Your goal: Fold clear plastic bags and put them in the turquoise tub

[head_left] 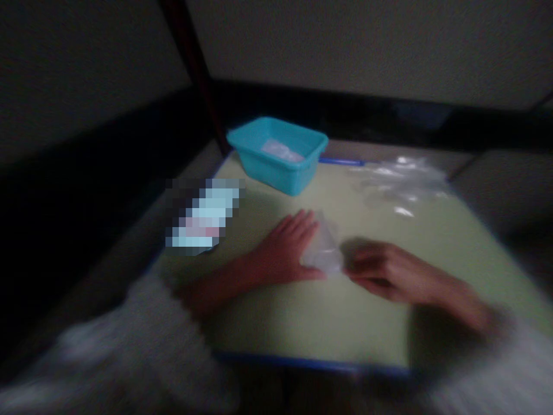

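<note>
A clear plastic bag lies flat on the pale yellow table. My left hand rests palm down over the left side of the bag, its fingers stretched out and the thumb along the bag's near edge. At the right corner of the bag, my right hand is closed, with thumb and fingertips pinched at the bag's edge. Blur and dim light hide the exact grip.
A turquoise plastic basket stands at the far left with whitish plastic inside. Several loose clear bags are heaped at the far right. A phone-like object, pixelated, lies at the left edge. The table has a blue rim.
</note>
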A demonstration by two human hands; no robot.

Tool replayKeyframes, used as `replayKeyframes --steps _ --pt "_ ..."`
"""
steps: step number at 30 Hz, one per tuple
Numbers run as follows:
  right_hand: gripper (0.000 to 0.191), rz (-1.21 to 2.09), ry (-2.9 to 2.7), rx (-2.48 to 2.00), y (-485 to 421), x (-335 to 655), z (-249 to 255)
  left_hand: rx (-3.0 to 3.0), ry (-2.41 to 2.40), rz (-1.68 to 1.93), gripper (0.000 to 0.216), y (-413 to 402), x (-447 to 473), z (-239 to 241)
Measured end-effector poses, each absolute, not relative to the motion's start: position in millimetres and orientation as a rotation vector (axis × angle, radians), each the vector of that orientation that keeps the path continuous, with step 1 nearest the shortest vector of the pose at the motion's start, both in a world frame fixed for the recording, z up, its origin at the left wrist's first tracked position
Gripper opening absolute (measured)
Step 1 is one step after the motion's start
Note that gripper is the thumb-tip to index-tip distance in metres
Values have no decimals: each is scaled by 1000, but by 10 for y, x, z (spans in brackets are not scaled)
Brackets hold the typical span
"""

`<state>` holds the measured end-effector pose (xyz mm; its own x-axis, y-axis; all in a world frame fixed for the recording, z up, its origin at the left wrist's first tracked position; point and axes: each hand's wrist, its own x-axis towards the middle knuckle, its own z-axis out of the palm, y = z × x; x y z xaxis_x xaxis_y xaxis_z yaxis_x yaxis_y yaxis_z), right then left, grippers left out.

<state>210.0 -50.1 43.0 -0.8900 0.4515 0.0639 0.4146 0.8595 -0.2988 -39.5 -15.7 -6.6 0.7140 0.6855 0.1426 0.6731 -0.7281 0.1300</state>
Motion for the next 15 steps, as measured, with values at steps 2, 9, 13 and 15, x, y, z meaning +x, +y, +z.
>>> replayKeyframes --steps 2,9,13,15 --pt "23 274 -2858 -618 -490 2099 403 2839 1128 273 98 -162 -389 -60" --pt "30 -193 -2749 -530 -479 2050 365 2830 1136 295 98 -180 -374 -53" --pt "36 -361 -2766 -480 -509 1999 367 2817 1142 282 98 -182 -366 -36" --pt "37 -382 -2771 -477 -526 1983 364 2816 1136 288 98 -180 -362 -32"
